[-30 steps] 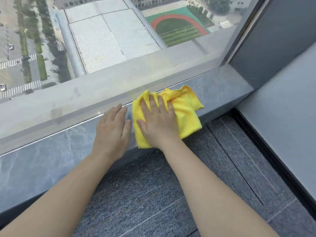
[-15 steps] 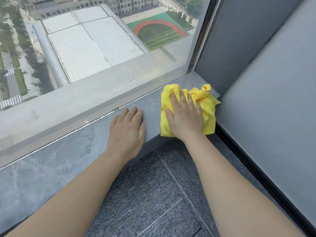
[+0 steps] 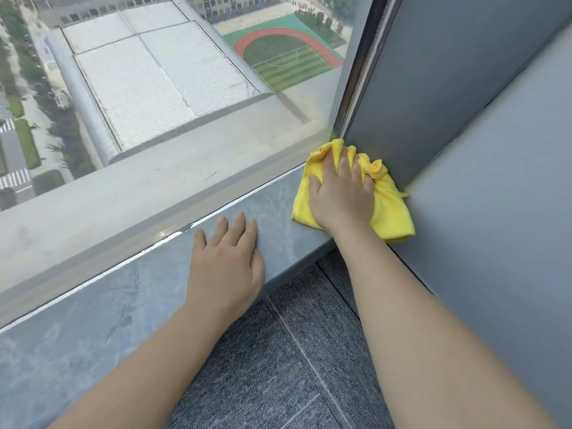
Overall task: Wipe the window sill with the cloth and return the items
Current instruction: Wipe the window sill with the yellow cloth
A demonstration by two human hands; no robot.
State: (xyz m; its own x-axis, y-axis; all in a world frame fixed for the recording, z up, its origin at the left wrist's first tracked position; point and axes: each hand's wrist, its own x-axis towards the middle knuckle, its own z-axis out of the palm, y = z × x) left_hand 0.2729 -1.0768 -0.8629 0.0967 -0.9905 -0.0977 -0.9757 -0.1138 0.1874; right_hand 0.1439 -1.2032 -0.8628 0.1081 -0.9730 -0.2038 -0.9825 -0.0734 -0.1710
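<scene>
A yellow cloth point(image 3: 389, 212) lies bunched at the right end of the grey marbled window sill point(image 3: 93, 320), pushed into the corner where the sill meets the grey wall. My right hand point(image 3: 342, 190) presses flat on the cloth with its fingers spread and straight, fingertips toward the glass. My left hand point(image 3: 227, 264) rests palm down on the bare sill, a hand's width left of the cloth, and holds nothing.
The window glass point(image 3: 154, 88) rises right behind the sill. A grey wall panel point(image 3: 418, 88) and a second grey wall point(image 3: 495, 227) close the right side. Dark grey carpet tiles point(image 3: 278, 366) cover the floor below the sill.
My right hand has slid the cloth rightward along the sill into the corner by the wall. My left hand has followed to the right, still flat on the sill.
</scene>
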